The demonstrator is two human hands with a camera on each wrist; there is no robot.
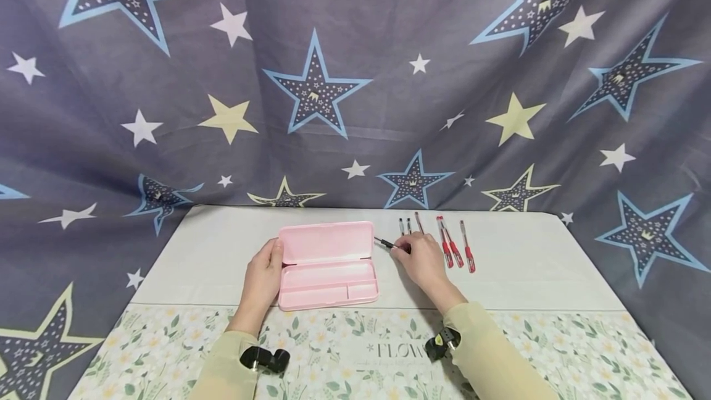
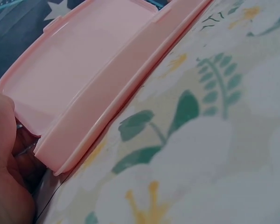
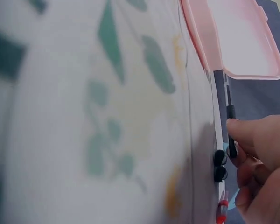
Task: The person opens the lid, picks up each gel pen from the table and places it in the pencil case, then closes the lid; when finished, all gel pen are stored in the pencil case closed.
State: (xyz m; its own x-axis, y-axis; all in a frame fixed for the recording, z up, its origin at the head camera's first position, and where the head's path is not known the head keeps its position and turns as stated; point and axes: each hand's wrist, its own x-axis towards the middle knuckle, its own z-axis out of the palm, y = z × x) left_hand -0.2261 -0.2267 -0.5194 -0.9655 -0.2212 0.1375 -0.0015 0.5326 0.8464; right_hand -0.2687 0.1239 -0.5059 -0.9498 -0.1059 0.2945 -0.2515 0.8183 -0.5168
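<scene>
Case (image 1: 329,270) on white-and-floral tabletop (image 1: 528,283), starry cloth (image 1: 366,11) behind.

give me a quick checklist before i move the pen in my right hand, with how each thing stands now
1. Case open: ok, the lid is folded back.
2. Case steadied: ok, the left hand holds its left side.
3. Pen gripped: ok, the right hand pinches it between thumb and finger.
4. Room inside: ok, no pens show in the compartments.
5. Pen above the compartments: not ok, it is off to the right, beside the lid.
6. Pen capped: cannot tell, its end is too small to make out.
</scene>
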